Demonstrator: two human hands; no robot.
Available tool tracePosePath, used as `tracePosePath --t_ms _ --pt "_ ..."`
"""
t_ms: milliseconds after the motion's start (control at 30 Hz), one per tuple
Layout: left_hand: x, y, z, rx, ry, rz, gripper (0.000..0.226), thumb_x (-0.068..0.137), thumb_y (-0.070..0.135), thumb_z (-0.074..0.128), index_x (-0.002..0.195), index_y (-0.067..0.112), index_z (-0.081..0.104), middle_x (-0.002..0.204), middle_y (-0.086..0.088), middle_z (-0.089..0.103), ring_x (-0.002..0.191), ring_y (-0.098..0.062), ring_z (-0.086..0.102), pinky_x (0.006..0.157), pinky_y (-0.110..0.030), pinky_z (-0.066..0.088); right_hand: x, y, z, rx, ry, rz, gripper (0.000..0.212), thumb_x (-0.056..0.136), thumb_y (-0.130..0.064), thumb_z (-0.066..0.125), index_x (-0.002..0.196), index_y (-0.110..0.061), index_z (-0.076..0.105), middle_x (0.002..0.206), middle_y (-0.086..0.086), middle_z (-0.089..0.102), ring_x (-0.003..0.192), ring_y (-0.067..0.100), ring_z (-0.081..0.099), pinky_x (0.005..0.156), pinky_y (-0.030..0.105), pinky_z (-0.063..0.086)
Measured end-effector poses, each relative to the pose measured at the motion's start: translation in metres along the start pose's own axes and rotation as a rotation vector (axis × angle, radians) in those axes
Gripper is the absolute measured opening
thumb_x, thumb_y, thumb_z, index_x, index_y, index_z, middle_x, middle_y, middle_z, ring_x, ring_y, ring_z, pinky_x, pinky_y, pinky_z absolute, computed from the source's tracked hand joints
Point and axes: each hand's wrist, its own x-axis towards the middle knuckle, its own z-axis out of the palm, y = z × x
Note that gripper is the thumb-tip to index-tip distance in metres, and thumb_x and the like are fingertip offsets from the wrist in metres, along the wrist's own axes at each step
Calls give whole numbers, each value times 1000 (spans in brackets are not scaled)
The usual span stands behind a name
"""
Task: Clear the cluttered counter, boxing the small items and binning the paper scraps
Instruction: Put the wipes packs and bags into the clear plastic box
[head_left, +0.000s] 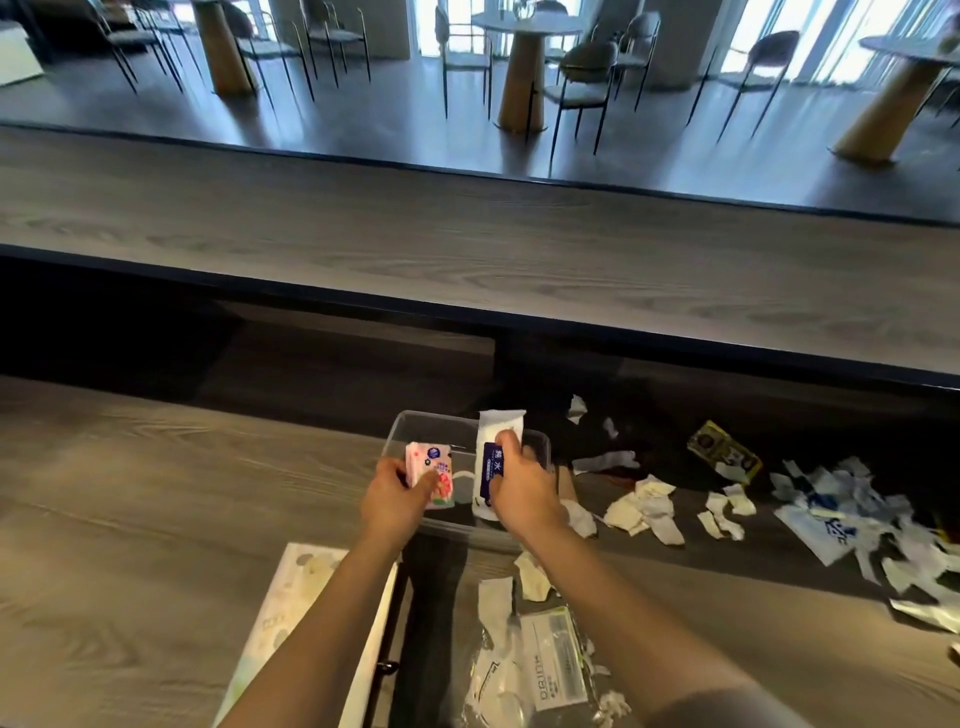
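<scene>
Two packs over clear box (540, 447), likely for boxing | left hand (397, 496) fingers clamped on pink tissue pack (431, 475) | right hand (522, 491) fingers clamped on white wipes pack (496, 452) | paper scraps (647, 506) toward counter's right edge

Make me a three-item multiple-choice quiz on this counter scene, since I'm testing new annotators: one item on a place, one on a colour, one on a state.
1. Where do most paper scraps lie?
A. right of the clear box
B. inside the box
C. on the far ledge

2. Which colour is the packet in the left hand?
A. green
B. pink
C. black

3. How is the right hand?
A. empty
B. flat on the counter
C. grip closed on a white and blue packet

Answers: 1 A, the scraps spread rightward of the clear box. 2 B, its wrapper is pink. 3 C, fingers wrap the white and blue packet above the box.
</scene>
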Motion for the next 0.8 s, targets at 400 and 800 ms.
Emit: tracePosePath --t_ms 400,800 --pt "5 -5 -1 -16 45 -5 29 87 25 62 109 10 49 111 -10 64 95 -20 61 74 -29 45 20 8 -20 384 -208 115 30 90 -16 56 116 -30 49 123 7 56 106 26 59 56 21 45" --pt "5 -4 -4 -10 22 -9 34 87 25 62 114 9 49 117 -10 63 105 -24 63 77 -31 49 43 -10 -6 -721 -344 -127 36 90 -20 56 126 -14 53 124 8 58 111 27 57 76 34 48"
